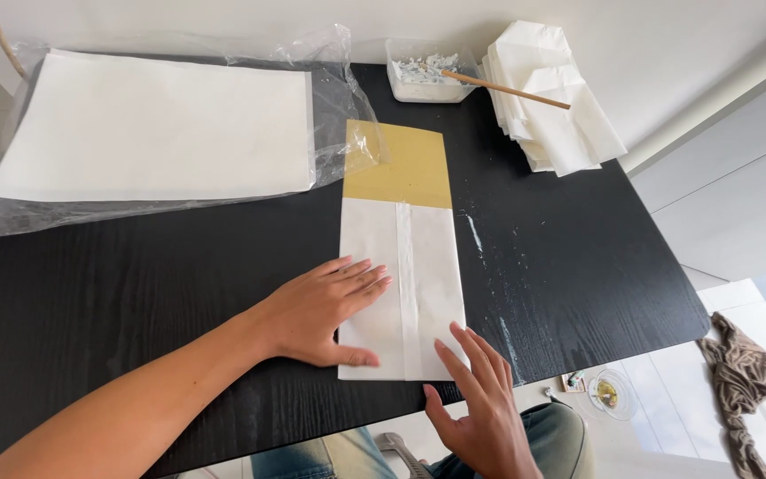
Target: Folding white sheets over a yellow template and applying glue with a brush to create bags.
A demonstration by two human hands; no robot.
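Note:
A folded white paper sheet (427,257) with a central seam lies on the black table (152,284), overlapping a yellow board (405,164) behind it. My left hand (321,310) rests flat on the paper's left half, fingers spread and thumb along the near edge. Near the paper's right corner, my right hand (480,399) hovers with its fingers apart; the fingertips touch or almost touch the paper. Neither hand grips anything.
A stack of large white sheets in a clear plastic bag (157,133) fills the far left. At the back stands a small clear tub (423,75) with a wooden stick (507,89), beside a pile of folded white paper (547,98). A brown cloth (742,372) lies on the floor.

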